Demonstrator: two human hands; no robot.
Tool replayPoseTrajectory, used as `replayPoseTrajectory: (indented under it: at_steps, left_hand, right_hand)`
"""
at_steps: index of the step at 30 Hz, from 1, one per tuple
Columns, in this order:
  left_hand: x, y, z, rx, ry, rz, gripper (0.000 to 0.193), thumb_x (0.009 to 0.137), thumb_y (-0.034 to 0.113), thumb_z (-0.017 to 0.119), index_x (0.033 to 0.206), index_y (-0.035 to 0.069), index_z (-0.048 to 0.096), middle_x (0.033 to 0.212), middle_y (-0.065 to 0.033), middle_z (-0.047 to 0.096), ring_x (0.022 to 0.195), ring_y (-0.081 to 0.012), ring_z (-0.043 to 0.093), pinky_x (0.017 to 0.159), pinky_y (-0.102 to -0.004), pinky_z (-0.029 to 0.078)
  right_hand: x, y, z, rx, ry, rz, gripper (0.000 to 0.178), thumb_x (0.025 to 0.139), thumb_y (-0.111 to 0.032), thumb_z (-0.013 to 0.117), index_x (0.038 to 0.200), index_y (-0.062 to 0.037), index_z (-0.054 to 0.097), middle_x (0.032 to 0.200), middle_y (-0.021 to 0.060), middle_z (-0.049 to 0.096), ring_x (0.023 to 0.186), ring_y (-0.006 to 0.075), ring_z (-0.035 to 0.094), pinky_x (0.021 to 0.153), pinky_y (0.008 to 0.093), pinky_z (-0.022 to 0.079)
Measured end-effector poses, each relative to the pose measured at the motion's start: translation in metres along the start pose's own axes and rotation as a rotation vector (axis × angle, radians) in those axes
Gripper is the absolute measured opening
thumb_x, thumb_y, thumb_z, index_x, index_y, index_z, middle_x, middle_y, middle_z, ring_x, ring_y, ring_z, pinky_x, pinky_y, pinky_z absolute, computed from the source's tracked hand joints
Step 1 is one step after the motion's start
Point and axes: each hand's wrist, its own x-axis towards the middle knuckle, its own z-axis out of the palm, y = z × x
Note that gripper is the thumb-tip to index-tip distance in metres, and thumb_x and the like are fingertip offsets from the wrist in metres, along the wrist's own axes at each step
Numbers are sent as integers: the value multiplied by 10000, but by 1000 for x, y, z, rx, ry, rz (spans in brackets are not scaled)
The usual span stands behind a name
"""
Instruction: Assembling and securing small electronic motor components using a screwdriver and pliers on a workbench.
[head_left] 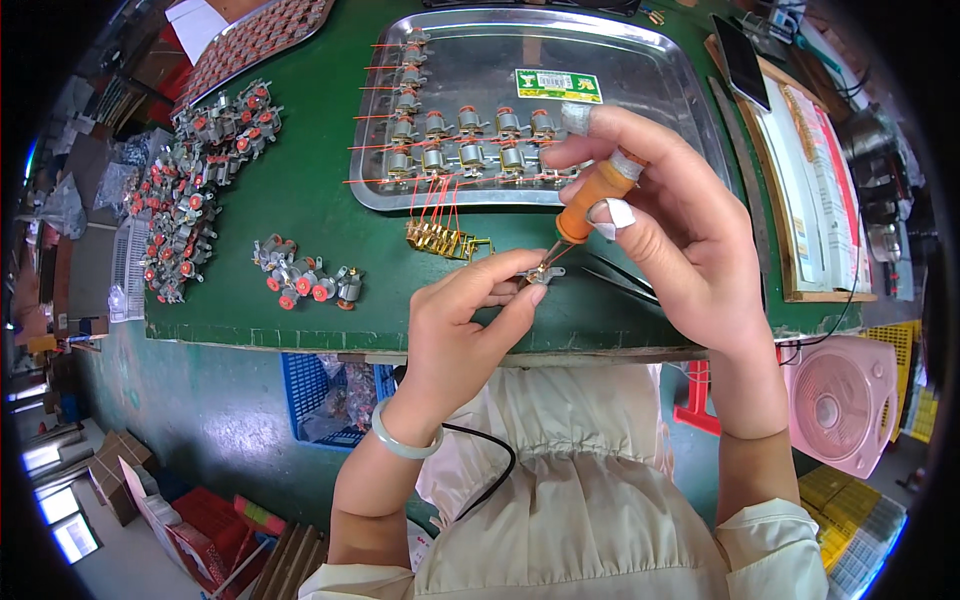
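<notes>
My left hand (455, 320) is closed near the table's front edge, pinching a small metal part (543, 273) between thumb and fingertips. In my right hand (700, 230), which has tape on two fingers, is a screwdriver with an orange handle (588, 205). Its thin shaft slants down to the left, and the tip meets the small part. Behind my left hand lies a row of brass brackets (432, 240) with red wires running up from them. Dark tweezers (625, 285) lie partly hidden under my right hand. A metal tray (640, 65) beyond holds several small motors (470, 155) with red wires.
Loose small motors form a long heap (205, 180) on the green table (330, 200) at left, with a smaller cluster (305, 280) nearer me. Another filled tray (255, 45) stands far left. A phone (740, 62) and a board with papers (815, 190) lie at right. A pink fan (840, 405) stands below.
</notes>
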Motion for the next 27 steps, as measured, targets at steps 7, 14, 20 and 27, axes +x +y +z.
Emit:
replayPoseTrajectory:
  at_steps: [7, 14, 20, 27]
  left_hand:
    - [0, -2, 1, 52, 2, 35, 251, 744, -19, 607, 994, 5, 594, 884, -94, 629, 729, -129, 613, 672, -246, 513]
    - [1, 0, 0, 43, -13, 5, 236, 759, -13, 600, 994, 0, 590, 892, -103, 630, 748, -141, 623, 664, -243, 515]
    - [2, -2, 1, 45, -4, 44, 232, 763, -8, 602, 994, -12, 584, 876, -102, 631, 752, -143, 629, 648, -238, 516]
    - [1, -1, -1, 40, -34, -22, 246, 773, -46, 587, 1019, -52, 562, 907, -93, 619, 789, -130, 616, 692, -205, 490]
  right_hand:
    - [8, -14, -1, -121, -42, 91, 374, 820, -30, 528, 1180, 24, 445, 1018, 122, 540, 886, 163, 550, 764, 264, 459]
    - [9, -1, 0, 7, -29, 15, 369, 812, -35, 552, 1164, 20, 460, 1004, 118, 557, 849, 154, 559, 740, 262, 472]
    - [10, 10, -4, 174, -34, 20, 365, 814, -17, 536, 1168, 12, 451, 1053, 149, 558, 862, 168, 575, 762, 283, 478]
    - [15, 18, -3, 163, -23, 73, 377, 812, -5, 530, 1179, -8, 445, 1071, 163, 551, 881, 184, 584, 775, 296, 484]
